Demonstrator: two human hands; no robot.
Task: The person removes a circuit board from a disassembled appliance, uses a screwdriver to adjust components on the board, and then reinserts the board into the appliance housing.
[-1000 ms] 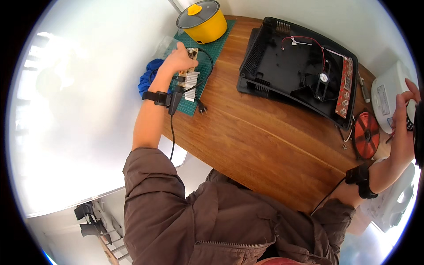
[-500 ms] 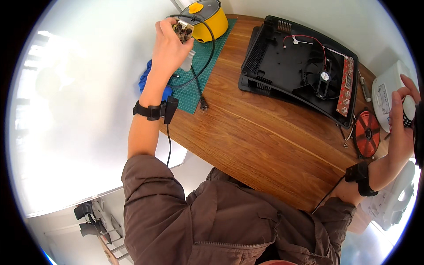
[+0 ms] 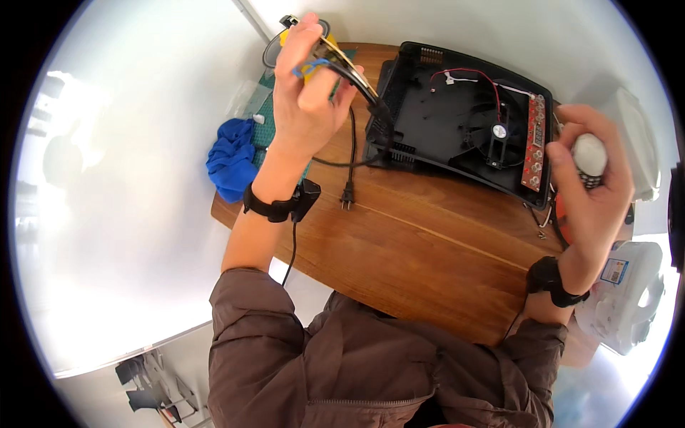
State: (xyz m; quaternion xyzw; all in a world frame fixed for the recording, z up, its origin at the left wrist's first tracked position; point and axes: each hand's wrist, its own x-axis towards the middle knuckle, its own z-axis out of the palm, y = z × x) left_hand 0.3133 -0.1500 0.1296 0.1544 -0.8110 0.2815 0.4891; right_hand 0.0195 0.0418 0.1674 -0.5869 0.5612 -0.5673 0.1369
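From here, the left hand (image 3: 310,107) is pinching the circuit board (image 3: 351,65) above the table (image 3: 421,242), the right hand (image 3: 594,185) is clasping a white-topped object (image 3: 589,153), and minding the trailing cord (image 3: 354,143) is looking wise.

Left head fisheye, facing down, close.
Covers left hand (image 3: 303,114), right hand (image 3: 599,201), table (image 3: 407,250); bright rim probably stretched.

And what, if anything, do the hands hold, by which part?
Left hand: thin tan circuit board, exact gripping place unclear. Right hand: white, rounded object with black patterned band, held by its sides.
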